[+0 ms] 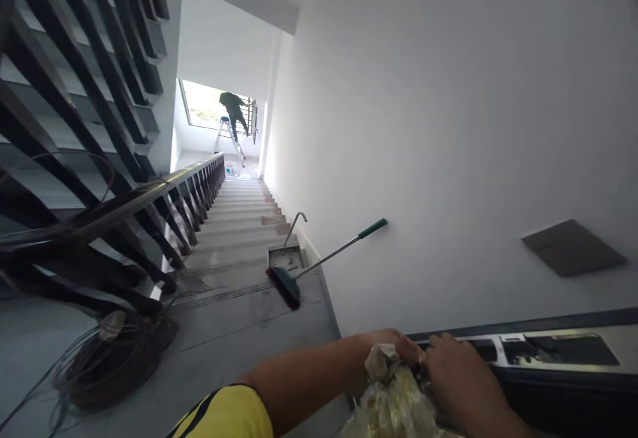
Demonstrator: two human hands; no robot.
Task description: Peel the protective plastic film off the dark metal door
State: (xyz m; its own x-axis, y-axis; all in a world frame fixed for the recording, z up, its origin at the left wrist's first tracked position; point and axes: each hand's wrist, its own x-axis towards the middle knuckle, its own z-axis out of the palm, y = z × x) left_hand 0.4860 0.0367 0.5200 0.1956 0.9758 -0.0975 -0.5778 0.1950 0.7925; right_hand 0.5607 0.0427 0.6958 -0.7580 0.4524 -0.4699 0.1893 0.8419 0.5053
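My left hand (391,346) reaches in from a yellow sleeve, its fingers curled at the left end of a pale metal strip with dark openings (558,350). Right beside it, my right hand (456,368) is closed, fingers bent over the near end of that strip. The two hands meet, and whatever is pinched between them is hidden. Just below them is a bunched clear plastic bag (393,401) with yellowish contents. I cannot tell whether the bag hangs from a hand or from something behind.
A broom (343,252) leans on the wall over a dustpan (286,258) at the stair top. Coiled wire (117,365) lies by the dark railing (149,205). Stairs (239,215) descend towards a person (234,111) on a stepladder (226,133) at a window.
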